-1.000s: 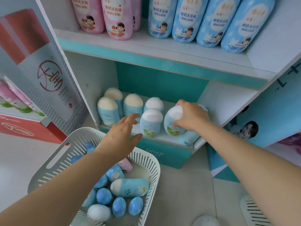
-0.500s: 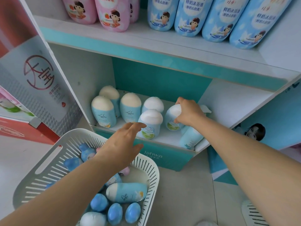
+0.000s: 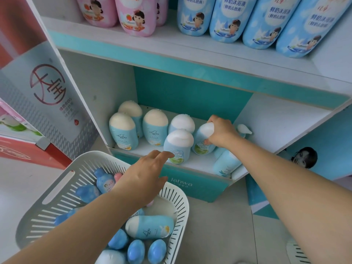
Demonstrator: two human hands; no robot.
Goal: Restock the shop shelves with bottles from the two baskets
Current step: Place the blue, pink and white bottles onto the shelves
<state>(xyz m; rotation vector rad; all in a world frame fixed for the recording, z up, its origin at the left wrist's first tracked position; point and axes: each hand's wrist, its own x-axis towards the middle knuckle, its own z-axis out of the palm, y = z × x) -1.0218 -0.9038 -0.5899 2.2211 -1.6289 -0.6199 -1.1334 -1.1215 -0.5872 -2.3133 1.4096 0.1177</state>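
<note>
Several small light-blue bottles with white or cream caps stand on the lower shelf (image 3: 198,161). My right hand (image 3: 221,131) grips the white cap of one green-labelled bottle (image 3: 202,142) standing there. A blue bottle (image 3: 225,162) lies tipped beside it at the shelf's right front. My left hand (image 3: 146,174) hovers empty with fingers stretched out, over the white slatted basket (image 3: 57,199) and just short of the front bottle (image 3: 178,145). The basket holds several blue bottles, one light-blue bottle (image 3: 150,226) lying on its side and a pink one partly hidden under my hand.
The upper shelf (image 3: 171,52) carries large pink bottles (image 3: 135,14) and large blue bottles (image 3: 228,18). A printed side panel (image 3: 43,88) flanks the shelf on the left. The second basket's rim (image 3: 297,252) shows at the bottom right on the floor.
My left hand has dropped slightly and reached forward toward the shelf's front edge. My right hand stays on the same bottle's cap. The camera has moved closer.
</note>
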